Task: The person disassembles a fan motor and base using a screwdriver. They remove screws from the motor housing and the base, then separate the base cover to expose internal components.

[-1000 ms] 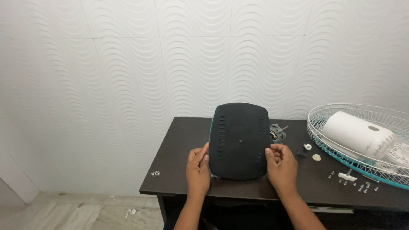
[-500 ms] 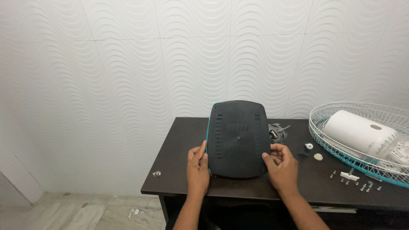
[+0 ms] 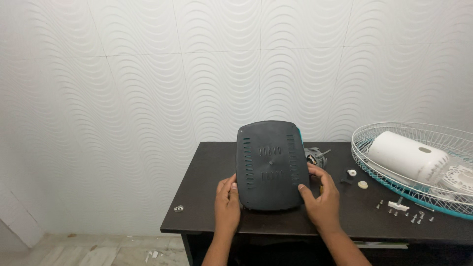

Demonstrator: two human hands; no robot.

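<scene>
Head view shows a dark vented base plate (image 3: 271, 165) standing tilted on the near middle of the dark worktop (image 3: 207, 197), its underside facing the camera. Left hand (image 3: 227, 204) has its grip clamped on the plate's lower left edge; right hand (image 3: 322, 197) is clamped on its lower right edge. Just behind the plate's right side lies a small motor (image 3: 316, 157). Farther right rest loose screws (image 3: 411, 216) and a white wire fan guard (image 3: 419, 197) carrying a white housing (image 3: 406, 157).
</scene>
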